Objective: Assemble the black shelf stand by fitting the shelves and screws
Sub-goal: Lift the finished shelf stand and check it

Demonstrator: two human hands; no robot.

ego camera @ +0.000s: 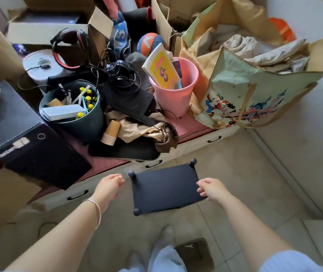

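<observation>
The black shelf stand point(165, 188) stands upright on the tiled floor in front of me, its flat top shelf facing up with round black knobs at three visible corners. My left hand point(109, 186) hovers just left of the stand with loosely curled fingers, holding nothing and apart from the shelf. My right hand point(210, 188) is at the shelf's right edge; its fingers curl at the near right corner and hide that knob. Whether it grips the edge is unclear.
A low pink-topped drawer unit point(188, 128) behind the stand carries clutter: a dark bin point(90, 122), a pink bin point(173, 99), paper cups point(110, 134), a black box point(44, 154), paper bags point(255, 91). My feet and a dark object point(195, 254) are on the floor below.
</observation>
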